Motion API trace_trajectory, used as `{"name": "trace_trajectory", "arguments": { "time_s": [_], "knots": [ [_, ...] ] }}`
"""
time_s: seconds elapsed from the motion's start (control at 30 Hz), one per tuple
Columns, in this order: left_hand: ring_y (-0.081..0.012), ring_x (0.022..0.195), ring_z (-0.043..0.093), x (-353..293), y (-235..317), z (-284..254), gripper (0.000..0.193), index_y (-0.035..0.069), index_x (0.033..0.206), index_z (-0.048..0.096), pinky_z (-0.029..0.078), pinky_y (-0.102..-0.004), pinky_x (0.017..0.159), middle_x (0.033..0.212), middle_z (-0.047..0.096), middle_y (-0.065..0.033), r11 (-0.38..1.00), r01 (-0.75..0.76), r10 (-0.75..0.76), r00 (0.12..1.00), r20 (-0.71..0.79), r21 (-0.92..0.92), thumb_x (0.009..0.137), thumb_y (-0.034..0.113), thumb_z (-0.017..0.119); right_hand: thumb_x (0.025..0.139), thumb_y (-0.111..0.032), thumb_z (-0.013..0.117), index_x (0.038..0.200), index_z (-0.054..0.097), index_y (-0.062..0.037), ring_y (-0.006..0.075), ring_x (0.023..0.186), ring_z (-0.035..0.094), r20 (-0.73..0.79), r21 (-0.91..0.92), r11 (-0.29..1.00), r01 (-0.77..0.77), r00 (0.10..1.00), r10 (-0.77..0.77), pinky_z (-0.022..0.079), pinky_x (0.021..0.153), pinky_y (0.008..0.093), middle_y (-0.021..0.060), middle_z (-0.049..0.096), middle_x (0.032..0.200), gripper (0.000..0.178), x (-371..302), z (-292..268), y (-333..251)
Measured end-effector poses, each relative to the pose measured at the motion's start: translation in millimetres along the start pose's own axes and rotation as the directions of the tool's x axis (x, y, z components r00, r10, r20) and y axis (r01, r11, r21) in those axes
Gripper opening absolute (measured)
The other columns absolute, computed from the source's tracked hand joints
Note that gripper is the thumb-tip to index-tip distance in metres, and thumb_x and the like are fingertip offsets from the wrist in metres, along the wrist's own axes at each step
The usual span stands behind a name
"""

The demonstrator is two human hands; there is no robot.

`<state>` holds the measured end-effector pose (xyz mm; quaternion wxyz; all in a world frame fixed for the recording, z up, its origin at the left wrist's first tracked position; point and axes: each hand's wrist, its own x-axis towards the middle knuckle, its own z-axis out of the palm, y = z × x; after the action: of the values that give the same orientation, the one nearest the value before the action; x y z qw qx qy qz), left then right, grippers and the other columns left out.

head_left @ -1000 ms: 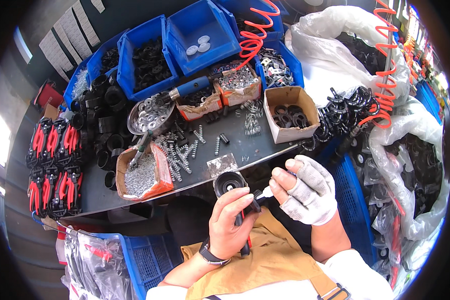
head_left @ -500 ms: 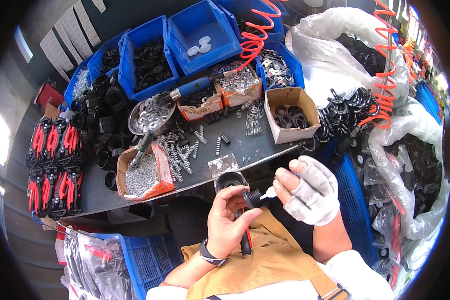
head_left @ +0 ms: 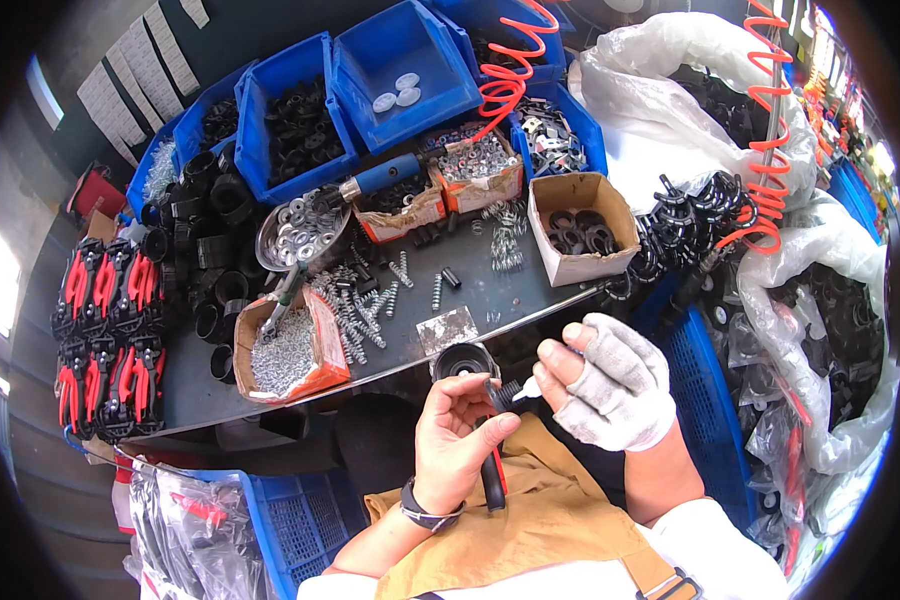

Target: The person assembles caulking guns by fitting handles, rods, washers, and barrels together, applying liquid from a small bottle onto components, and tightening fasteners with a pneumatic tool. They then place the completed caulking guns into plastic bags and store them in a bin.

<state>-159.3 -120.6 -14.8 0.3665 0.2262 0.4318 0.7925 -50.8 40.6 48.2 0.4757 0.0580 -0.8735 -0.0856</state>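
Observation:
My left hand is closed around a black tool body with a red-edged handle that hangs down over my apron. A round black cup forms its top end, and a ribbed black stub sticks out toward the right. In my right hand, which wears a white glove with bare fingertips, a small white pointed nozzle is pinched. Its tip is at the stub; whether it touches, I cannot tell. The rest of what the right hand holds is hidden by the fingers.
Across the bench stand blue bins, a box of small metal parts, loose springs, a bowl of washers and a carton of black rings. Red-handled assemblies are stacked left. A coiled red hose hangs right.
My right hand has shifted slightly left, bringing the white nozzle closer to the ribbed stub. The left hand and the tool body have barely moved.

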Motion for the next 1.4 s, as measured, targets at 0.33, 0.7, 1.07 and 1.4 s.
{"name": "trace_trajectory", "arguments": {
  "time_s": [0.33, 0.7, 1.07, 1.4],
  "knots": [
    [-0.0132, 0.098, 0.059, -1.4, -1.7, -2.4, 0.052, 0.003, 0.121, 0.053, 0.050, -0.0280, 0.091, 0.115, 0.060, -0.0075, 0.997, -0.022, 0.023, 1.000, -0.004, 0.070, 0.078, -0.002, 0.080, 0.075, -0.012, 0.070, 0.083, 0.070, -0.0131, 0.0218, 0.096, 0.066, -0.009, -0.067, 0.997, 0.050, 0.999, -0.051, 0.058, 0.084, 0.0383, 0.0039, 0.069, 0.099, 0.008, -2.2, -1.4, 2.9],
    [-0.0139, 0.099, 0.057, 1.7, -4.9, -5.8, 0.057, 0.002, 0.120, 0.056, 0.050, -0.0281, 0.090, 0.118, 0.055, -0.0069, 0.903, -0.249, 0.237, 0.968, 0.078, 0.350, 0.071, -0.004, 0.083, 0.075, -0.012, 0.070, 0.086, 0.070, -0.0125, 0.0215, 0.097, 0.066, 0.002, -0.035, 0.999, 0.023, 1.000, -0.023, 0.058, 0.086, 0.0378, 0.0031, 0.069, 0.098, 0.011, 0.1, 2.8, 3.0],
    [-0.0178, 0.110, 0.059, 0.0, -4.5, -12.3, 0.057, 0.002, 0.122, 0.054, 0.051, -0.0318, 0.094, 0.122, 0.053, -0.0095, 0.849, -0.301, 0.288, 0.953, 0.098, 0.434, 0.073, -0.005, 0.082, 0.069, -0.014, 0.075, 0.098, 0.070, -0.0095, 0.0295, 0.105, 0.062, 0.239, 0.058, 0.959, -0.276, 0.937, 0.255, 0.053, 0.090, 0.0404, 0.0080, 0.067, 0.103, 0.030, -2.2, 23.6, 12.7],
    [-0.0151, 0.105, 0.059, 11.4, 33.4, -50.6, 0.050, 0.001, 0.128, 0.053, 0.048, -0.0295, 0.094, 0.120, 0.061, -0.0096, 0.870, -0.256, 0.335, 0.934, -0.123, 0.421, 0.082, -0.002, 0.073, 0.075, -0.021, 0.080, 0.090, 0.064, -0.0053, 0.0336, 0.095, 0.066, 0.603, 0.078, 0.609, -0.790, 0.523, 0.602, 0.050, 0.086, 0.0417, 0.0143, 0.070, 0.092, 0.027, 26.2, 206.8, 92.5]
  ]
}}
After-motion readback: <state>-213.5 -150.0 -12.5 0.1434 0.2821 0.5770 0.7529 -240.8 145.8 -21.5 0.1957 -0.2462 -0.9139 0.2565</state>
